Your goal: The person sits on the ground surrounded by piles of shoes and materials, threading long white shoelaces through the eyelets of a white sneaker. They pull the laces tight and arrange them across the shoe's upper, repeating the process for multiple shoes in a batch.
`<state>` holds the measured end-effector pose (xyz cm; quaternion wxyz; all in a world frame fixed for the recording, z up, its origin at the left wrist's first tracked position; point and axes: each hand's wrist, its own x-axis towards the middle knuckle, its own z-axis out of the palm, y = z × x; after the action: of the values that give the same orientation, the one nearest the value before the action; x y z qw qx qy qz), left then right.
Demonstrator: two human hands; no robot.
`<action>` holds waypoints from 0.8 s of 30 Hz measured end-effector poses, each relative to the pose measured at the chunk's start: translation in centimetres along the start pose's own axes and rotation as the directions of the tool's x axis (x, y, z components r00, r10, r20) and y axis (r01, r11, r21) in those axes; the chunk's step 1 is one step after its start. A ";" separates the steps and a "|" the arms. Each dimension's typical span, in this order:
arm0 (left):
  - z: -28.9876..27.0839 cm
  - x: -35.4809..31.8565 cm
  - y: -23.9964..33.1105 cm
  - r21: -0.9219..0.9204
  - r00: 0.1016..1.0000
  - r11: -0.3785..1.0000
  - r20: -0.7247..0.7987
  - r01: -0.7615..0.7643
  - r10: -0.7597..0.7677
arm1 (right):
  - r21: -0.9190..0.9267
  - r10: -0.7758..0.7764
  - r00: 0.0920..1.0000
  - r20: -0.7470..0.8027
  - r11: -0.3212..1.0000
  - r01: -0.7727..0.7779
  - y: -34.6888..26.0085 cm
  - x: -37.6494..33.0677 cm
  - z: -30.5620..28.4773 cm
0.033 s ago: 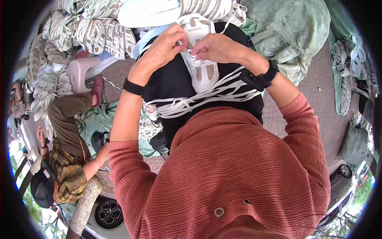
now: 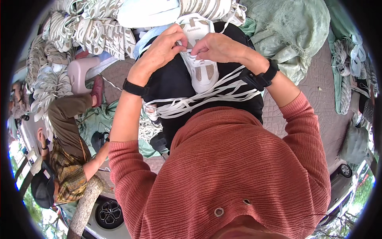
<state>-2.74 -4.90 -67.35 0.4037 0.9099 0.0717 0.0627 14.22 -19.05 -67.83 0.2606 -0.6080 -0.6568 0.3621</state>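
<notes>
A white shoe upper with beige mesh panels (image 2: 204,81) lies lengthwise over my black-clad thighs, its toe toward me. My left hand (image 2: 159,49) is closed in a pinch at the left edge of the lacing. From the right, my right hand (image 2: 223,48) pinches over the middle of the upper, fingertips curled in. A white shoelace (image 2: 189,51) shows in the short gap between both sets of fingertips; its ends are hidden. Across my lap, just below the toe, stretches a loose bunch of white shoelaces (image 2: 191,105).
Bundled white-and-beige shoe uppers (image 2: 105,38) are piled at far left. Pale green sacking (image 2: 284,32) lies far right. A pink stool (image 2: 81,71) stands left, near a co-worker in brown trousers (image 2: 67,115). A tree trunk (image 2: 85,205) and a parked car's wheel (image 2: 109,214) are lower left.
</notes>
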 end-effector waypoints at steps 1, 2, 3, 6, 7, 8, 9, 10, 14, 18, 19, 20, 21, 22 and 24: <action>0.0 -0.1 0.0 0.001 1.000 1.000 0.001 0.001 -0.001 | 0.029 0.083 0.995 0.060 0.996 -0.084 0.0 0.0 -0.5; -0.1 -0.1 0.1 0.002 1.000 1.000 0.001 0.003 -0.003 | 0.053 0.162 0.979 0.123 0.984 -0.170 -0.1 -0.2 -1.4; -0.2 -0.1 0.4 0.004 1.000 1.000 0.004 0.024 -0.024 | 0.070 0.240 0.953 0.185 0.964 -0.257 -0.2 -0.4 -2.2; -0.4 0.0 1.4 0.061 0.999 0.997 0.005 0.042 -0.043 | 0.005 -0.042 0.989 -0.143 0.999 0.043 2.4 -2.8 -3.2; -0.4 0.1 1.6 0.114 1.000 0.993 0.001 0.017 -0.017 | -0.050 -0.094 0.977 -0.193 0.995 0.086 2.8 -3.5 -3.3; -0.3 0.1 1.8 0.167 1.000 0.986 -0.002 -0.008 0.009 | -0.023 -0.084 0.975 -0.208 0.996 0.081 3.1 -3.9 -3.2; -0.1 0.3 2.1 0.228 1.000 0.974 -0.005 0.005 -0.004 | 0.008 -0.071 0.971 -0.226 0.997 0.075 3.3 -4.2 -3.0; -0.1 0.3 2.4 0.247 1.000 0.969 0.002 -0.007 0.007 | 0.038 -0.058 0.968 -0.244 0.997 0.069 3.5 -4.5 -2.8; 0.6 0.7 3.2 0.281 0.999 0.959 -0.008 -0.042 0.046 | -0.149 -0.160 0.920 -0.359 0.982 0.113 4.4 -4.7 -2.1; 1.5 1.0 3.2 0.269 0.999 0.963 -0.047 -0.003 0.016 | -0.002 -0.090 0.883 -0.461 0.995 0.100 3.7 -4.0 -2.7; 1.4 1.1 3.3 0.252 0.999 0.968 -0.042 0.013 -0.003 | -0.025 0.007 0.916 -0.402 1.000 -0.018 4.0 -4.1 -2.7; 1.4 1.2 3.3 0.235 0.999 0.972 -0.037 0.030 -0.022 | -0.045 -0.009 0.920 -0.391 0.999 -0.009 4.7 -4.1 -2.1; 1.2 1.2 3.3 0.225 0.999 0.973 -0.011 0.049 -0.048 | -0.068 -0.029 0.926 -0.378 0.998 0.003 4.9 -3.9 -1.6; 1.4 1.2 3.4 0.224 0.999 0.974 -0.034 0.035 -0.028 | -0.091 -0.048 0.930 -0.364 0.996 0.016 5.2 -3.8 -1.4; 1.8 1.2 3.9 0.222 0.997 0.975 -0.081 0.013 0.005 | -0.104 -0.036 0.953 -0.301 0.995 0.005 5.6 -4.0 -1.8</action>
<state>-0.99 -8.58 -65.61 0.2964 0.9459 0.0962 0.0902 19.57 -22.75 -70.76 0.3304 -0.6619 -0.6331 0.2279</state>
